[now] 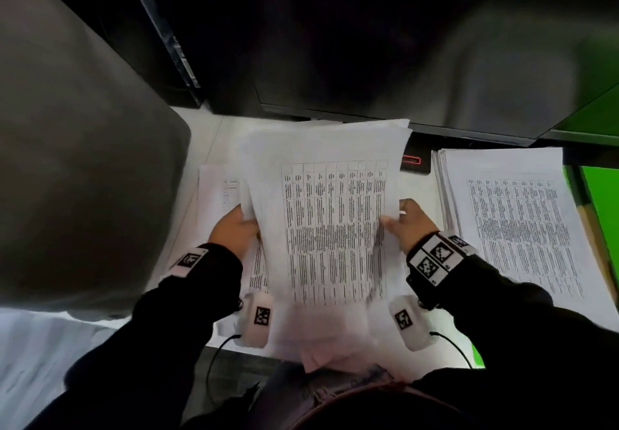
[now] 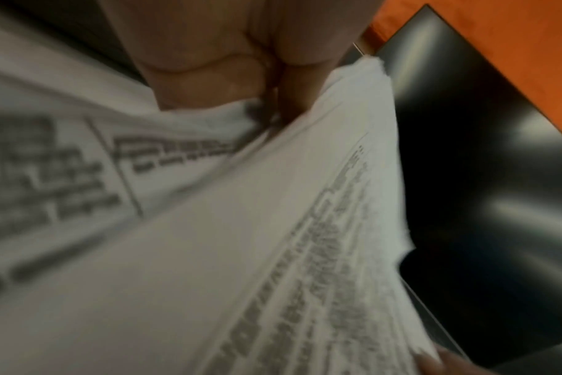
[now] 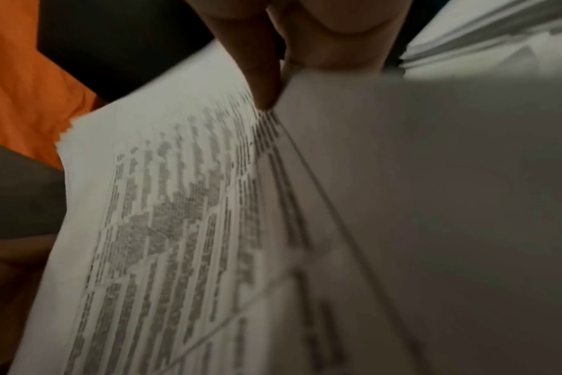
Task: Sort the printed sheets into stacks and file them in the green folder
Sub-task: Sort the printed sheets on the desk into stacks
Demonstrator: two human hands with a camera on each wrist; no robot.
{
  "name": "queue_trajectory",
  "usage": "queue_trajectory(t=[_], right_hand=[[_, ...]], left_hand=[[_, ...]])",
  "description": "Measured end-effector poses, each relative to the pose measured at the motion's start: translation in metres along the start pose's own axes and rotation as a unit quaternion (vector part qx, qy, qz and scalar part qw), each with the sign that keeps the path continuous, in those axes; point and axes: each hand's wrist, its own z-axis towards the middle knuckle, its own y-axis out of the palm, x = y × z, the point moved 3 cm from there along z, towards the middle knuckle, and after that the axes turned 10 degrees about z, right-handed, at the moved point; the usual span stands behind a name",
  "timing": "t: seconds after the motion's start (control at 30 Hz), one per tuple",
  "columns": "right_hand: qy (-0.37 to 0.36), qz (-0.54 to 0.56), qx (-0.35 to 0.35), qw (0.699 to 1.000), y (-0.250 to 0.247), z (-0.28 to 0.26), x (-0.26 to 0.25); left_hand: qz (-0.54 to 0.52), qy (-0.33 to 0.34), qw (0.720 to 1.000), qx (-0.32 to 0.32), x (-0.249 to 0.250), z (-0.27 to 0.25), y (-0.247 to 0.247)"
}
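Note:
A thick bundle of printed sheets with tables of text is held up above the white desk, between both hands. My left hand grips its left edge, thumb on top. My right hand pinches its right edge. In the left wrist view, fingers curl round the bundle of printed sheets. In the right wrist view, a fingertip presses on the top printed sheet. A second stack of printed sheets lies flat at the right. The green folder shows at the far right edge.
More printed sheets lie on the white desk under the left hand. A dark monitor stands behind the papers, with a small black device with a red mark at its foot. A grey panel rises at the left.

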Motion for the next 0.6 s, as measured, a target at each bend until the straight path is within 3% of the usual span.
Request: queue_trajectory(t=[0.13,0.23,0.4,0.5,0.6], right_hand=[[0.027,0.073,-0.012,0.997,0.013,-0.01,0.003],[0.031,-0.042,-0.061,0.997,0.015,-0.014,0.003],[-0.046,-0.005,-0.013,0.999,0.001,-0.029,-0.025],[-0.131,0.069,0.027,0.989,-0.011,-0.049,-0.057],[-0.221,0.172,0.07,0.957,-0.017,-0.07,-0.081]], left_hand=[[-0.009,-0.025,0.999,0.029,-0.002,-0.013,0.003],[-0.014,-0.014,0.999,0.026,-0.009,-0.016,0.003],[0.073,0.051,0.995,0.04,-0.003,-0.015,-0.004],[0.023,0.114,0.988,0.102,0.034,-0.025,-0.018],[-0.062,0.19,0.967,0.156,0.072,-0.051,-0.03]])
